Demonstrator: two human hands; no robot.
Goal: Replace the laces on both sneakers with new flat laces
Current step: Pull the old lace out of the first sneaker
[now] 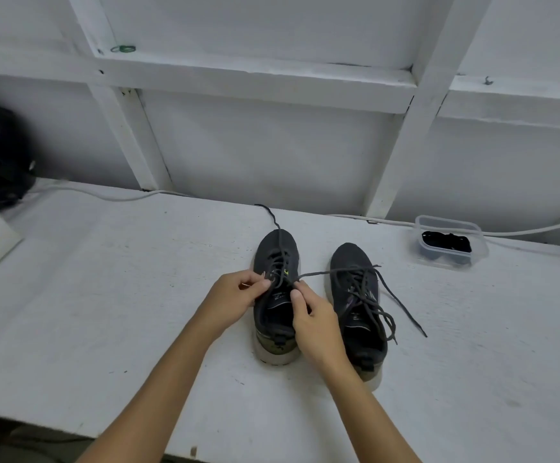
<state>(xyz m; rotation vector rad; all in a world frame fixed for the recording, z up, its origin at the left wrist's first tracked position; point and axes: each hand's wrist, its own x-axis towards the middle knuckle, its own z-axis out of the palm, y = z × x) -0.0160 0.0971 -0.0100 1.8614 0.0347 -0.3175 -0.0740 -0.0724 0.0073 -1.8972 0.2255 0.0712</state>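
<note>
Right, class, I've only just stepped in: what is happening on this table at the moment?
A person is working at the old lace of the left sneaker. The left hand and right hand both pinch it near the tongue. The right sneaker beside it is still laced, ends loose. A clear plastic container holding something dark sits further right on the white table.

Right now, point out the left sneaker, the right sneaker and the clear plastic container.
left sneaker [276,245], head view, toe.
right sneaker [350,259], head view, toe.
clear plastic container [449,223], head view, far rim.

White table [104,295] bears 2 sneakers [275,295]; a clear tub [449,242] (far right).
</note>
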